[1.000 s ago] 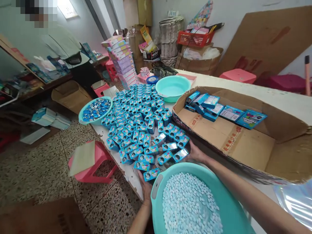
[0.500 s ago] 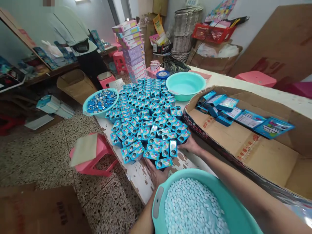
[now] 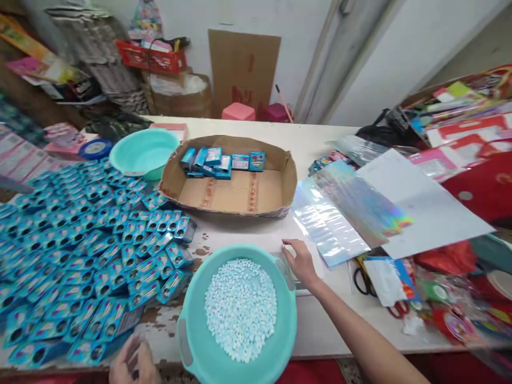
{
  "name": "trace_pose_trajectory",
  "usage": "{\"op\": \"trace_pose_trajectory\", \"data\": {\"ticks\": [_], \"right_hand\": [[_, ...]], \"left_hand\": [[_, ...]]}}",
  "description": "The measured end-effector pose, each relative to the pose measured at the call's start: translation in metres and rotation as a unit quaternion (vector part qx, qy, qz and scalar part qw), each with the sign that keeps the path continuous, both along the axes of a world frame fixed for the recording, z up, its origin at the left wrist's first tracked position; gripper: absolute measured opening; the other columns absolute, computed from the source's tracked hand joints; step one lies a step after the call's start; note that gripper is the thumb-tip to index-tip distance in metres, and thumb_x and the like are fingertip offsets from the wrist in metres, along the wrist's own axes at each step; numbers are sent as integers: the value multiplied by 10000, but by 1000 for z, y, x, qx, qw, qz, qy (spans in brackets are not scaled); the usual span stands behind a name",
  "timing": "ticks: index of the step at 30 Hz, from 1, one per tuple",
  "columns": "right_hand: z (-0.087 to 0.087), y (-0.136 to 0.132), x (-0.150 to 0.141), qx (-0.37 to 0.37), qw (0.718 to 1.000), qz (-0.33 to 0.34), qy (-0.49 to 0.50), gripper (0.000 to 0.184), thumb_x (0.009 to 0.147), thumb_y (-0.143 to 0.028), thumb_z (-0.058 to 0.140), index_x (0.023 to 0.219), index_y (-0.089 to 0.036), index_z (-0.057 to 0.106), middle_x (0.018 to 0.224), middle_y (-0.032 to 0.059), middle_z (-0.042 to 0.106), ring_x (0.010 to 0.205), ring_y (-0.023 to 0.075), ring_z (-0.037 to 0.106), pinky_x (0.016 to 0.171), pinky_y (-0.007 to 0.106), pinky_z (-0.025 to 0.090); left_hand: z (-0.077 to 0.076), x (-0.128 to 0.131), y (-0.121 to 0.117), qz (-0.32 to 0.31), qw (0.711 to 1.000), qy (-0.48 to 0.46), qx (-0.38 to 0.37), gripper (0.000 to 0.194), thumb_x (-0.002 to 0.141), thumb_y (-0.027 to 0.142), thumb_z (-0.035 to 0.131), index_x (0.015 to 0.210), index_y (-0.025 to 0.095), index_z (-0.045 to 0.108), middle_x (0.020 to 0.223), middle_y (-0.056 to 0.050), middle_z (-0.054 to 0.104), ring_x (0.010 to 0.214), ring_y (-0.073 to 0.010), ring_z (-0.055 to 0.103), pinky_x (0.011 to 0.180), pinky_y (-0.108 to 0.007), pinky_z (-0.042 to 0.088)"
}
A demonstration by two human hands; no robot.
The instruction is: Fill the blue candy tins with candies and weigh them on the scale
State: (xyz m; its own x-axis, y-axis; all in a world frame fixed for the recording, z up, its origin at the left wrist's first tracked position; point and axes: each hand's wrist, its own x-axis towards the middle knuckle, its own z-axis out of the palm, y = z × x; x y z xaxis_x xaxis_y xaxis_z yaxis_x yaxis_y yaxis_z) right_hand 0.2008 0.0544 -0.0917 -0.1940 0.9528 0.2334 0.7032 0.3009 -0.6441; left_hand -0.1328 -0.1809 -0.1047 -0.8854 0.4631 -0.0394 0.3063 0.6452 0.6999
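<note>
A teal basin (image 3: 192,298) full of small white tablets (image 3: 240,306) stands at the table's near edge. My right hand (image 3: 301,262) rests on the table at the basin's right handle, fingers loosely apart and holding nothing. At the bottom edge, left of the basin, my left hand (image 3: 132,365) appears blurred; its fingers do not show clearly. Several small blue tins (image 3: 100,250) cover the table to the left.
A shallow cardboard tray (image 3: 276,160) with blue boxes (image 3: 222,161) sits behind the basin, beside an empty teal bowl (image 3: 144,153). Holographic sheets (image 3: 344,213) and white paper (image 3: 424,205) lie to the right, with scissors (image 3: 364,280) and packaged items near the right edge.
The view has swung right. Both hands left the blue tins: my right hand now lies by the basin's right handle, my left hand dropped to the table's near edge.
</note>
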Motion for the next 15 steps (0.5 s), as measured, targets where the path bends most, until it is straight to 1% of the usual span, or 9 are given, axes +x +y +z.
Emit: {"op": "trace_pose_trajectory", "data": {"ticks": [2,3,4,6,8,9,10,12,15], "right_hand": [[-13,-3,17,-6,998,9,-55,174,819,-259,572,949,-185,659,945,91,681,946,268,573,858,444,443],[-18,-1,19,-14,997,20,-77,172,798,-268,604,937,-191,670,963,88,684,980,278,562,880,445,426],[-21,4,18,-27,994,27,-107,183,788,-281,624,945,-201,676,997,81,683,1025,281,545,907,437,408],[-21,22,16,-58,980,26,-186,227,818,-302,599,1020,-226,669,1096,64,663,1126,266,497,967,406,364],[-20,49,20,-81,968,1,-239,283,866,-288,528,1123,-237,634,1203,60,616,1205,253,443,1011,391,320],[-20,65,26,-88,964,-12,-252,311,871,-270,509,1161,-236,618,1257,65,584,1242,263,410,1029,406,298],[-21,81,35,-95,961,-20,-259,333,863,-249,509,1180,-237,610,1305,70,550,1276,284,375,1044,437,275],[-26,114,56,-114,956,-21,-270,372,829,-211,528,1189,-256,610,1368,67,499,1321,333,318,1058,527,222],[-39,152,90,-144,950,0,-276,449,792,-242,572,1235,-318,574,1415,34,458,1347,379,273,1049,631,148]], "left_hand": [[24,6,49,-46,994,72,69,594,772,541,497,1208,141,541,1072,-147,623,945,-305,617,865,-480,491],[34,12,81,-108,983,116,96,576,779,519,513,1207,134,540,1088,-146,622,975,-290,611,886,-456,482],[43,20,116,-180,963,167,111,544,792,494,524,1204,140,543,1126,-149,613,1044,-283,587,930,-439,454],[55,41,189,-320,906,252,118,522,807,459,543,1224,144,538,1249,-169,560,1217,-293,478,1034,-447,350],[57,65,254,-423,851,303,71,496,802,425,571,1236,185,547,1330,-150,517,1305,-320,376,1088,-514,214],[56,75,281,-470,825,312,38,433,801,384,577,1200,215,580,1291,-130,557,1284,-325,400,1085,-540,174],[53,85,303,-504,805,313,1,344,807,338,567,1133,246,624,1210,-107,618,1230,-321,457,1074,-558,155],[46,97,331,-543,780,306,-56,208,817,261,529,947,278,691,977,-66,703,1043,-290,575,1037,-568,165],[37,105,342,-549,773,311,-65,203,821,226,506,783,273,699,795,-39,708,860,-243,605,1009,-562,169]]}}
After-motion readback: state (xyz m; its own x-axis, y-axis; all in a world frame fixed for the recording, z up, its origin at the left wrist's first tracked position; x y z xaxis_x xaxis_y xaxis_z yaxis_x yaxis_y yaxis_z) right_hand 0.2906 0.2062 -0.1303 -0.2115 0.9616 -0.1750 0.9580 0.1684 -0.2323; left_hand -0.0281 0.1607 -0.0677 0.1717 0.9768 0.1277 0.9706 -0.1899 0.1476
